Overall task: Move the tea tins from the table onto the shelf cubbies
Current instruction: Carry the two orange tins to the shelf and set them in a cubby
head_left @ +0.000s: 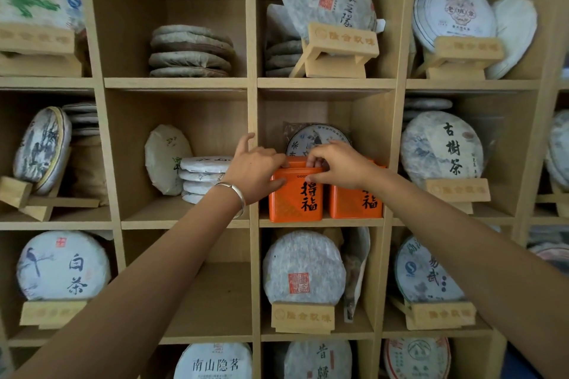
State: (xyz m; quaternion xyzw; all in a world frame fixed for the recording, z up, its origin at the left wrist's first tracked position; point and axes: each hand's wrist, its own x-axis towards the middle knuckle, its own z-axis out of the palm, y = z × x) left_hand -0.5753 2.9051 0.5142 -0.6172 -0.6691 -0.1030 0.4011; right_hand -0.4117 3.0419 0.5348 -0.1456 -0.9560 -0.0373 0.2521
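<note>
Seating the left tin (296, 191) in the middle cubby (323, 221), beside the right tin (357, 194) already standing on the same board. Both orange, upright, label forward, set at the front edge and touching or nearly so. Behind them, a wrapped tea cake (317, 135) leaning against the back wall.

Left hand (255, 174), with a bangle (234, 191) at the wrist, pressed flat against the left tin's outer side and upper corner, thumb low on the front face, index finger lifted against the shelf upright (253, 101). Right hand (338, 166) arched over the top where the two tins meet, fingertips curled down onto the left tin's lid, thumb on its front near the top. Closed on the tin from both sides, then, more a steadying hold than a carry. Whether the right palm also rests on the right tin: cannot tell, hidden under the hand.

Judged stage: placement all but done, squaring up in progress. Next move, likely: a small push back or sideways to line up the pair, then opening both hands and drawing the arms out without tipping the front-heavy row. Table out of view, so remaining tins unknown.
</note>
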